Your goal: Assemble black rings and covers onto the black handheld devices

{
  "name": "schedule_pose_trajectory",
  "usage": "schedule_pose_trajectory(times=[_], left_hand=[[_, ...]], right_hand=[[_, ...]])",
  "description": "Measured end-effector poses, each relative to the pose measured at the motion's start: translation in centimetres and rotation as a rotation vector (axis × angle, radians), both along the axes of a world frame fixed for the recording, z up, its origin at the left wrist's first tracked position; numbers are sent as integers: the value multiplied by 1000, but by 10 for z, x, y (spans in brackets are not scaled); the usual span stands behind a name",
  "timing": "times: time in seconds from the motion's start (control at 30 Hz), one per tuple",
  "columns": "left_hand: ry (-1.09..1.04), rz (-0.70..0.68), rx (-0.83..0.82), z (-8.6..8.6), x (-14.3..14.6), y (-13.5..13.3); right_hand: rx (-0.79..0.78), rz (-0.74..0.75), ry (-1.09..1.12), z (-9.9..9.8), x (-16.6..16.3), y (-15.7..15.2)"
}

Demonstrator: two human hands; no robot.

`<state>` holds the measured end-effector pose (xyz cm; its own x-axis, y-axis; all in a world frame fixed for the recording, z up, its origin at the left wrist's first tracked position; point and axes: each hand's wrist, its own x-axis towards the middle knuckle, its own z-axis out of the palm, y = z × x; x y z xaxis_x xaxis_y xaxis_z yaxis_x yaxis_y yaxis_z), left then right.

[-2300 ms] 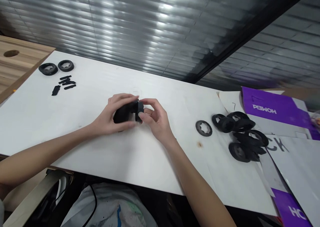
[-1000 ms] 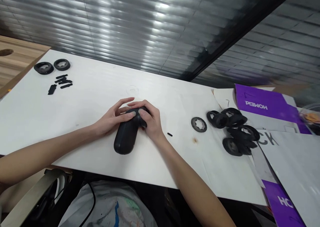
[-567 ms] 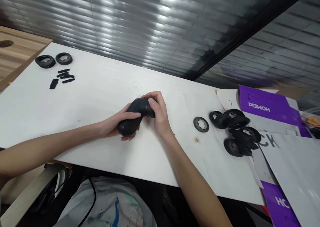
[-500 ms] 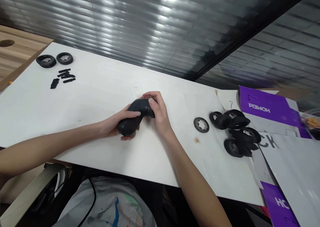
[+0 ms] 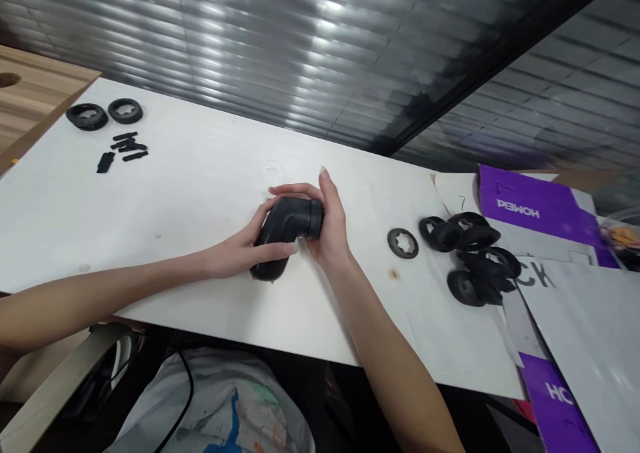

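While gripped by curled fingers (image 5: pixel 280 248) of left hand (image 5: pixel 240 256) and right hand (image 5: pixel 330 230), a matte black elbow (image 5: pixel 289 221) (end capped)

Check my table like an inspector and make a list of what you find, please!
Surface: white tabletop with a small brown stain.
Job's things: bent black part.
Clutter: black star-holed ring beside a pile of black rings; two rings and small black strips far left; purple-and-white cardboard.
Grippers: left hand and right hand both hold the part.
Cables: thin black cable below the table edge.
Surroundings: ribbed reflective panel; wooden board.
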<state>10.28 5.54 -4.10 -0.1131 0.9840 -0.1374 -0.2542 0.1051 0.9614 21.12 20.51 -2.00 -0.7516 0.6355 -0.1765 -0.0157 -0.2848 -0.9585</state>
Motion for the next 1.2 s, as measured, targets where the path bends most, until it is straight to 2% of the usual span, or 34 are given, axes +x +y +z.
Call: schedule_pose_trajectory(times=[0.13, 0.27, 0.37, 0.53, 0.87, 1.03, 1.2], left_hand=[[93, 28, 53, -7, -3, 1], [-41, -15, -15, -3, -5, 0], [-151, -32, -73, 3, -4, -2], [-266, -57, -58, 8, -4, -3], [-314, -153, -85, 12, -12, -5], [-326, -204, -147, 10, -15, -2], [-342, -281, -186, 5, -19, 2]], right_hand=[[15, -41, 84, -2, -2, -7], [145, -50, 173, -6, -5, -9], [284, -46, 141, -6, -5, -8], [488, -66, 99, 0, -1, -9], [606, -110, 194, -2, 4, -10], [578, 9, 243, -8, 3, -2], [622, 156, 254, -14, 1, 7]])
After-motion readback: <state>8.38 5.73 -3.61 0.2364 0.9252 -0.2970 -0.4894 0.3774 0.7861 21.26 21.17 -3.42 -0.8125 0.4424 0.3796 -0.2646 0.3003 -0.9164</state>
